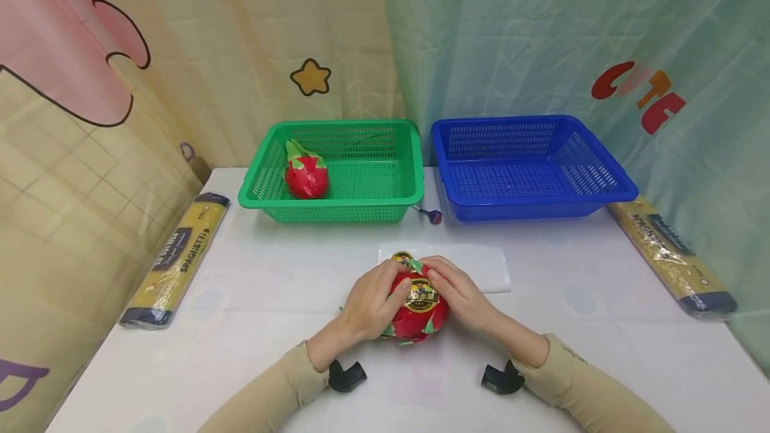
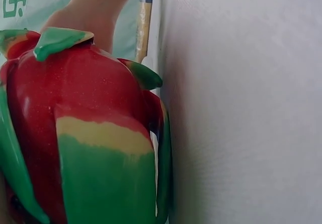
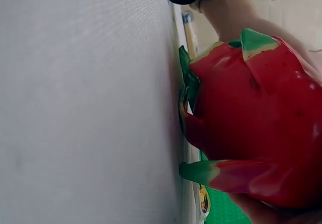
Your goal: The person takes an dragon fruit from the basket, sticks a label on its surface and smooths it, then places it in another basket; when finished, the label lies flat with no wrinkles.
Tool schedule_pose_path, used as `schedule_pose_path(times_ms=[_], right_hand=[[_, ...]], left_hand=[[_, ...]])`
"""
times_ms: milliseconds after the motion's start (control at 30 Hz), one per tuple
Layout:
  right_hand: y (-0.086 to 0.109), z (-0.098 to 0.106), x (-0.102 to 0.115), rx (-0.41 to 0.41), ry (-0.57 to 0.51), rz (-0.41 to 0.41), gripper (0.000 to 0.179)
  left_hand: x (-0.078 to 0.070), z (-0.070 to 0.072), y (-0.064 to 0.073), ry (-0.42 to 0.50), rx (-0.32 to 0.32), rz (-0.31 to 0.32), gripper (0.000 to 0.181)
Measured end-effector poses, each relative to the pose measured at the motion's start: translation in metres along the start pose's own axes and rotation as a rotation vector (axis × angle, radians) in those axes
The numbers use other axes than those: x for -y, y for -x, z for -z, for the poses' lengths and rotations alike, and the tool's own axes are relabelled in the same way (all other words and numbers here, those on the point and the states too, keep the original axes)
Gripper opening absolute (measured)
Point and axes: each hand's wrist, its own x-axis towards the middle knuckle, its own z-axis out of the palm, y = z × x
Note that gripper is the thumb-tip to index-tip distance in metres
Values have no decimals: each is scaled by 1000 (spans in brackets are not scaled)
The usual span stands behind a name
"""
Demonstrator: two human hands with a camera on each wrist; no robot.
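Note:
A red dragon fruit with green scale tips rests on the white table in front of me, showing a round black-and-gold sticker on its upper side. My left hand holds the fruit from the left, its thumb at the sticker's edge. From the right, my right hand grips it, the thumb also close to the sticker. Just behind lies a white sheet, with a second round sticker at its left part. Both wrist views show the fruit's glossy skin up close; the fingers' undersides are mostly hidden.
A green basket holds another dragon fruit. Right of it stands a blue basket. A small wrapped lollipop lies between them. Spaghetti packs lie along the left and right table edges.

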Motion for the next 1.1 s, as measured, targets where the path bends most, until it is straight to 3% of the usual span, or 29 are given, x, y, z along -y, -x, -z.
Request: schedule_pose_path(times_ms=[133,333,433,633,733,900,1100], right_hand=[[0,1,-3,24,-34,31,32],[2,2,1,79,-81,-77,41],[3,0,4,70,-94,-95,44],[5,-5,1,30,-99,-54,40],[5,-6,0,13,-92,-48,39],[6,-8,1,-10,-75,-47,38],[5,-9,3,-28,-62,-54,36]], left_hand=[[-1,0,0,-3,-28,-19,26],[-2,0,1,25,-62,0,24],[-2,0,2,71,-76,56,22],[-8,3,1,187,-64,207,16],[-8,4,0,241,-49,249,13],[-6,5,0,268,-21,246,12],[-7,5,0,190,-20,210,18]])
